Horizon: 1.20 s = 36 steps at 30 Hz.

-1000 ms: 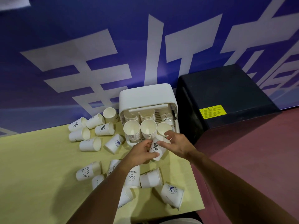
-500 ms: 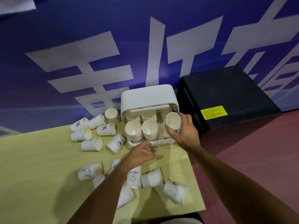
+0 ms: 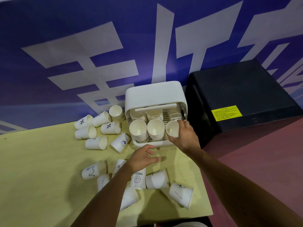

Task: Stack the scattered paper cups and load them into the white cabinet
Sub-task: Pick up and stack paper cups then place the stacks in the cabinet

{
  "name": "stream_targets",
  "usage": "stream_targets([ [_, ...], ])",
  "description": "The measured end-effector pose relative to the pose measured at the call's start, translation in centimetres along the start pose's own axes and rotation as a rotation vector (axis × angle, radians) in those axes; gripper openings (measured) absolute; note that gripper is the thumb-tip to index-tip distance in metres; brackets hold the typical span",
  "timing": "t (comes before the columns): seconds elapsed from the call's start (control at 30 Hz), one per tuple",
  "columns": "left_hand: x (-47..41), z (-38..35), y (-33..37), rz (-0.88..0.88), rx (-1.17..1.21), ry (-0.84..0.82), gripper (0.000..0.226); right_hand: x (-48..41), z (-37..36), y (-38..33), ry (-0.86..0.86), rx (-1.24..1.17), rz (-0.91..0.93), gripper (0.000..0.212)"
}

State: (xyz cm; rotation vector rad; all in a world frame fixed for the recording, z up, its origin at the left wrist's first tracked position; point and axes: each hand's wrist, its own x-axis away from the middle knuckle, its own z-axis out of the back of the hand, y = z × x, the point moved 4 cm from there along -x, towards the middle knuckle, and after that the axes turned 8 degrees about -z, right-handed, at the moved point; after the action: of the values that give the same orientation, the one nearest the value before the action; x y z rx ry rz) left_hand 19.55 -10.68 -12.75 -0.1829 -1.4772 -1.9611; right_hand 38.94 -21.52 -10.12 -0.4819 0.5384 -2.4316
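The white cabinet [image 3: 154, 94] stands open at the table's back edge, with stacks of paper cups in two rows inside. My right hand [image 3: 185, 136] grips the rim of the front right cup stack [image 3: 172, 129] in the cabinet. Beside it stand the middle stack [image 3: 155, 128] and the left stack [image 3: 138, 128]. My left hand [image 3: 142, 158] hovers open over the table just in front of the cabinet, holding nothing. Loose cups lie on their sides to the left [image 3: 96, 142] and near me [image 3: 157, 179].
The yellow table [image 3: 41, 169] ends at its right edge just beyond the cabinet. A black box [image 3: 237, 95] with a yellow label stands right of the cabinet on the reddish floor [image 3: 262, 153]. A blue wall with white lettering rises behind.
My right hand carried a cup from the front of the cabinet up and set it down into the front right stack. My left hand let go of it and stayed low, fingers spread.
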Motion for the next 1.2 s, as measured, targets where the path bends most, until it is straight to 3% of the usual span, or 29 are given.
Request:
stream_targets([
  [0.17,-0.3,0.0,-0.9,0.028,0.008,0.004,0.056,-0.6,-1.2,-0.1,-0.037,0.040,-0.027,0.076],
  [0.87,-0.4,0.8,-2.2,0.056,0.030,0.025,0.058,-2.7,-1.4,-0.6,-0.075,0.040,0.044,0.080],
  [1.2,1.1,0.8,-0.8,0.012,-0.003,0.026,0.054,0.4,0.0,0.6,-0.019,0.043,0.008,0.062],
])
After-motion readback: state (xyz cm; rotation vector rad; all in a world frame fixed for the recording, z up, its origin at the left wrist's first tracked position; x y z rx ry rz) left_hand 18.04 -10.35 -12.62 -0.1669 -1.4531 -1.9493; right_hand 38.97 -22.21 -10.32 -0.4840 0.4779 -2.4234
